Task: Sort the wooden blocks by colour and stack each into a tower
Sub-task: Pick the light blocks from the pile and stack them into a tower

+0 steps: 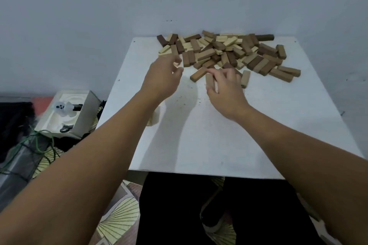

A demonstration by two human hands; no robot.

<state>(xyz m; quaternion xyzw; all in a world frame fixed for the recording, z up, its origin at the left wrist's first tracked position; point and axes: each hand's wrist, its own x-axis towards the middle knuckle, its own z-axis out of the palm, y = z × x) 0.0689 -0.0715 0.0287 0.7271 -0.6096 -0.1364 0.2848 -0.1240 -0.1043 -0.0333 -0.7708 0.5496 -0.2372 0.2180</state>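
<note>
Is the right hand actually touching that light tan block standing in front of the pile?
Touching. The head view shows the right hand with thumb and fingers pinching the tan block.

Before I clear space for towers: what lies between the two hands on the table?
In the head view, one mid-brown block lies on the white table between the left hand and the right hand; otherwise bare tabletop.

A white table (219, 135) stands pushed against a plain grey-blue wall (79, 16) marked by a few dark specks. Left of the table, an open cardboard box (83, 113) holds a small white figure (63, 108), with green cord (39, 141) beside it. Fan-patterned flooring (117, 219) lies below the table.
</note>
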